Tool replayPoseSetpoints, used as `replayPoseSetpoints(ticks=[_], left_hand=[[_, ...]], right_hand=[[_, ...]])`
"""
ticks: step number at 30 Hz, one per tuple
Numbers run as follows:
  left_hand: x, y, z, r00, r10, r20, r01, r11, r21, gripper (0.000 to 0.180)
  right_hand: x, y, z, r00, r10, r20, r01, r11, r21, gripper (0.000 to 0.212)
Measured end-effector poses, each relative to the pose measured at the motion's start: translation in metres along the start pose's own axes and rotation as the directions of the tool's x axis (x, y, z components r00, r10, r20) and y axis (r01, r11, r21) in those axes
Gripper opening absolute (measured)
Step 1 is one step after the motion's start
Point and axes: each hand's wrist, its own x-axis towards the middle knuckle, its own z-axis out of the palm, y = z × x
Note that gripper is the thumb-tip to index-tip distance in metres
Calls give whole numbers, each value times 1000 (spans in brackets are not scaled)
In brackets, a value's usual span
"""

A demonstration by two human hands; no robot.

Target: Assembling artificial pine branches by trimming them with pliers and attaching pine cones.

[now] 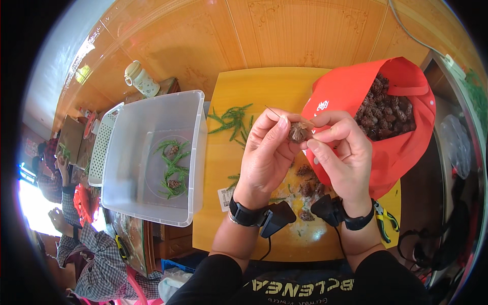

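Observation:
Over the yellow table, both hands meet at a small brown pine cone (299, 133). My left hand (262, 160) pinches the cone between thumb and fingers, and a thin dark strand, perhaps wire, sticks out above that thumb. From the other side, the thumb and fingertips of my right hand (346, 160) are closed at the cone's edge. Below my hands lie several loose pine cones (306, 189) amid pale crumbs. Left of my left hand are green artificial-looking sprigs (233, 120), partly hidden by that hand.
A red bag (366, 157) full of pine cones (385, 114) leans at the right, near yellow-black pliers (384, 223). On the left, a clear plastic bin (152, 211) holds green sprigs with cones (174, 173). Beyond it, a person in a checked shirt (101, 259) sits at another table.

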Motion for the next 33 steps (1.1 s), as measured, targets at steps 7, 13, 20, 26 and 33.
replayPoseSetpoints(ticks=[7,13,20,26,33], left_hand=[[-1,7,-4,982,-96,161,100,995,-15,16],[-1,10,-7,951,-149,271,157,988,-8,17],[-3,15,-6,939,-192,286,133,968,214,25],[-7,15,-3,904,-323,280,244,928,281,28],[-6,14,-4,864,-403,301,368,915,168,19]], right_hand=[[-1,-3,-3,997,23,71,-35,983,180,12],[3,-6,-10,980,0,197,-48,970,240,13],[9,-3,-20,931,83,355,-117,990,75,47],[9,8,-21,836,-56,547,21,997,70,68],[5,-3,-19,831,173,529,-386,864,323,49]])
